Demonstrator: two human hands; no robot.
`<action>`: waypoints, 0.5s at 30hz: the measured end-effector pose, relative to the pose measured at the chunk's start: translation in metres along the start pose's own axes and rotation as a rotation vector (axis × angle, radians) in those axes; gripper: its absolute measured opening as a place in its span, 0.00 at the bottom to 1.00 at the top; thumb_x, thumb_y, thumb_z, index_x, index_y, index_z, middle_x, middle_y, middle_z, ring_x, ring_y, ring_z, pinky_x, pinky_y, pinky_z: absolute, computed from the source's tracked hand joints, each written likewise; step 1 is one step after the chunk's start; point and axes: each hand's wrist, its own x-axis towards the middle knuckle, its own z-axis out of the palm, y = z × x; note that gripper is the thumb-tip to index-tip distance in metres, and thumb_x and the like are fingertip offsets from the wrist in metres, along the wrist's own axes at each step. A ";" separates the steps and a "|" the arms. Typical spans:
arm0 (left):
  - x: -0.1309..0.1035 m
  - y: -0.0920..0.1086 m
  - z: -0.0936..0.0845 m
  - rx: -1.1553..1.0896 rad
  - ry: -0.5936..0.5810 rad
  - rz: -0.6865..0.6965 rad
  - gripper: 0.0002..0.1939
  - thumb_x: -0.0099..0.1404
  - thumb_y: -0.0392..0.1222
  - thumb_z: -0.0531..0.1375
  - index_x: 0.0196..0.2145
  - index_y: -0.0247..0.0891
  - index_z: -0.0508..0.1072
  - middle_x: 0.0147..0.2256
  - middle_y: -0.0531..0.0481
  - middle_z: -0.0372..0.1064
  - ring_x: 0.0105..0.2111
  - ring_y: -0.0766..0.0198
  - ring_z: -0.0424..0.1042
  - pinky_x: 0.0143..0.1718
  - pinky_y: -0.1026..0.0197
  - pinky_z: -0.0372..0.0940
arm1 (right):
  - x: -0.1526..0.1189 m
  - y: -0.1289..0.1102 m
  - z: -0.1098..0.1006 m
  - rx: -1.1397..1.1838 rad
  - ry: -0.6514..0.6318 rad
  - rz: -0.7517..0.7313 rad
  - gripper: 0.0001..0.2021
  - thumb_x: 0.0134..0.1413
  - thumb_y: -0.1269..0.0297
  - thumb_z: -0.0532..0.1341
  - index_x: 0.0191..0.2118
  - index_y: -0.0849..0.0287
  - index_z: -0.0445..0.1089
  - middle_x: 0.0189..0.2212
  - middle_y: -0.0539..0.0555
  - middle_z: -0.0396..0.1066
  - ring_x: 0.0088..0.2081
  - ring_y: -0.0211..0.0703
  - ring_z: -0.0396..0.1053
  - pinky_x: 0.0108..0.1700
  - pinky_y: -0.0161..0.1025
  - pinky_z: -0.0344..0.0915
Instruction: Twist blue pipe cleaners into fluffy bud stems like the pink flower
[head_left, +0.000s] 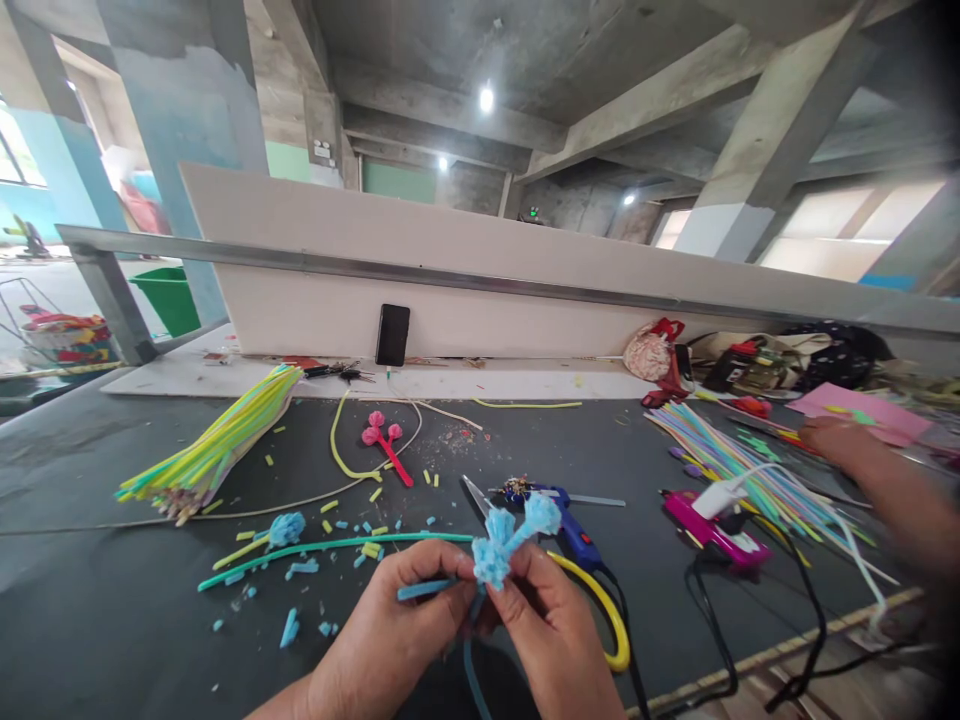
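Both hands meet at the front middle of the table around a light blue pipe cleaner flower (493,562) with several fluffy clusters. My left hand (409,625) pinches its base, and a blue stem sticks out between the fingers. My right hand (551,630) grips the other side, thumb and fingers pressed to it. Just behind the flower lie scissors with a yellow handle (619,640), partly covered by my right hand. A blue glue gun (577,540) rests close by. Left of the hands are a long teal pipe cleaner (330,547) and a blue fluffy piece (286,529) on a yellow stem.
Yellow-green pipe cleaners (217,440) lie bundled at left; a pastel bundle (750,470) lies at right. A pink flower piece (390,445) sits mid-table. A phone (393,335) leans on the back board. Cables run from a magenta power strip (712,530). Another person's arm (877,470) reaches in.
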 end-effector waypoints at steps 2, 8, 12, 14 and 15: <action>-0.001 0.002 0.001 -0.020 0.029 0.038 0.08 0.55 0.42 0.61 0.24 0.33 0.71 0.18 0.54 0.65 0.17 0.73 0.58 0.18 0.70 0.54 | -0.001 -0.001 0.000 0.028 -0.023 0.019 0.10 0.54 0.57 0.61 0.29 0.58 0.66 0.22 0.48 0.66 0.25 0.40 0.66 0.30 0.36 0.65; -0.002 0.000 -0.003 -0.106 0.126 -0.032 0.12 0.52 0.46 0.65 0.27 0.33 0.71 0.16 0.55 0.64 0.16 0.73 0.58 0.18 0.70 0.54 | -0.002 -0.004 0.003 0.066 -0.050 0.104 0.11 0.52 0.56 0.62 0.34 0.59 0.66 0.21 0.47 0.66 0.22 0.35 0.62 0.26 0.32 0.61; -0.001 -0.005 -0.005 -0.254 0.086 -0.104 0.15 0.51 0.48 0.66 0.29 0.33 0.71 0.15 0.54 0.65 0.16 0.73 0.60 0.19 0.70 0.54 | -0.002 -0.006 0.003 0.041 -0.049 0.154 0.11 0.52 0.56 0.62 0.32 0.59 0.67 0.21 0.47 0.67 0.21 0.33 0.59 0.24 0.30 0.58; -0.001 -0.006 -0.005 -0.298 0.055 -0.097 0.15 0.51 0.47 0.67 0.28 0.33 0.71 0.16 0.54 0.65 0.16 0.73 0.60 0.19 0.70 0.56 | -0.002 -0.008 0.003 0.036 -0.050 0.147 0.11 0.52 0.56 0.62 0.31 0.59 0.67 0.20 0.45 0.66 0.20 0.32 0.58 0.23 0.29 0.57; -0.001 -0.006 -0.005 -0.309 0.038 -0.091 0.14 0.51 0.47 0.67 0.28 0.33 0.71 0.16 0.54 0.65 0.17 0.72 0.60 0.19 0.70 0.56 | -0.002 -0.009 0.004 0.046 -0.058 0.139 0.11 0.52 0.56 0.62 0.31 0.59 0.67 0.20 0.45 0.66 0.19 0.32 0.58 0.23 0.29 0.57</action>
